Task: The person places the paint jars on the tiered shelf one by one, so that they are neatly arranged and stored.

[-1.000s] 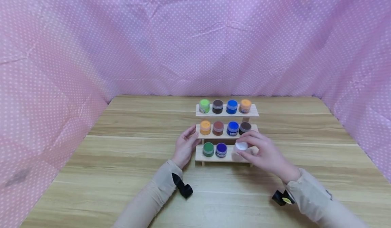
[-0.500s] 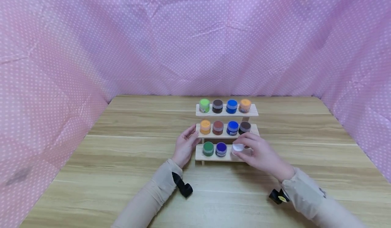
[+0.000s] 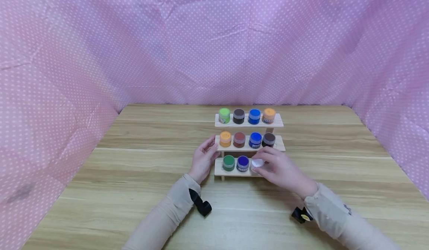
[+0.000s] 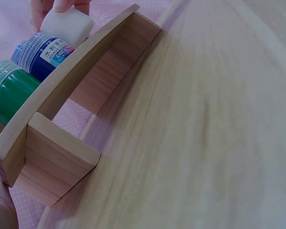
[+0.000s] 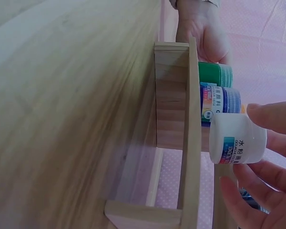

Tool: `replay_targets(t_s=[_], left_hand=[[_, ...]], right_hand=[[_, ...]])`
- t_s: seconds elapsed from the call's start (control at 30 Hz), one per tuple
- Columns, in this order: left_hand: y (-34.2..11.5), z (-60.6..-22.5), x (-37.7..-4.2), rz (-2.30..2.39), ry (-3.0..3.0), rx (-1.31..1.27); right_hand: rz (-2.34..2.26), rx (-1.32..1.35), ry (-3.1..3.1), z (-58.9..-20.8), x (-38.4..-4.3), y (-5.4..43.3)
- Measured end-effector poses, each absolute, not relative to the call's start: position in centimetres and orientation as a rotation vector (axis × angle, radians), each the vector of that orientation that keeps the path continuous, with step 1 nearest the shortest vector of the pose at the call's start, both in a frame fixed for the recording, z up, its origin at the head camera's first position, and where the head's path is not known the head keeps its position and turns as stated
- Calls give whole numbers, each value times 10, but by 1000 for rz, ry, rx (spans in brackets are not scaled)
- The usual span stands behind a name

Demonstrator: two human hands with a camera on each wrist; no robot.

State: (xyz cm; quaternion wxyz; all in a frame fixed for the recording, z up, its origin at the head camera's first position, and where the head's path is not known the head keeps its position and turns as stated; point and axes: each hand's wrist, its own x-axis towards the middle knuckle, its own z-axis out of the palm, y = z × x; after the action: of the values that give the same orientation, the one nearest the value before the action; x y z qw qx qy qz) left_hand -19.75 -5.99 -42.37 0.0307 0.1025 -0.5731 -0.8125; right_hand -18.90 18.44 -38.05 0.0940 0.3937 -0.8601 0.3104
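Note:
My right hand [image 3: 281, 171] pinches a white gouache jar [image 5: 236, 138] between thumb and fingers. The jar is upright, close over the lowest shelf and just right of a dark blue-violet jar [image 3: 242, 163]. A green jar [image 3: 228, 163] stands farther left on that shelf. All this is on a three-step wooden rack [image 3: 279, 143]. At the rack's left end, my left hand [image 3: 202, 161] grips the side near the middle shelf, thumb toward me. In the left wrist view the white jar [image 4: 66, 25] shows beyond the blue-violet one, fingers behind it.
On the middle shelf stand orange [image 3: 225, 139], reddish-brown [image 3: 239, 140], blue [image 3: 255, 140] and dark brown [image 3: 269, 139] jars. Several more jars line the top shelf [image 3: 279, 120]. The rack stands on a wood-grain table [image 3: 151, 190], with a pink dotted cloth [image 3: 201, 49] hanging behind it.
My right hand has slid the white jar leftward along the lowest shelf, nearer the blue-violet jar. My left hand has stayed at the rack's end.

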Motion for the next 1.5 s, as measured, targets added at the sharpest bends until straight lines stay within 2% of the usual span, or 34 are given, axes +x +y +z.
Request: replay_targets(t_s=[1.5], left_hand=[[-61,-425,-196,-2532,-1749,273]], right_hand=[[815,1154,-2544,-384,-190,188]])
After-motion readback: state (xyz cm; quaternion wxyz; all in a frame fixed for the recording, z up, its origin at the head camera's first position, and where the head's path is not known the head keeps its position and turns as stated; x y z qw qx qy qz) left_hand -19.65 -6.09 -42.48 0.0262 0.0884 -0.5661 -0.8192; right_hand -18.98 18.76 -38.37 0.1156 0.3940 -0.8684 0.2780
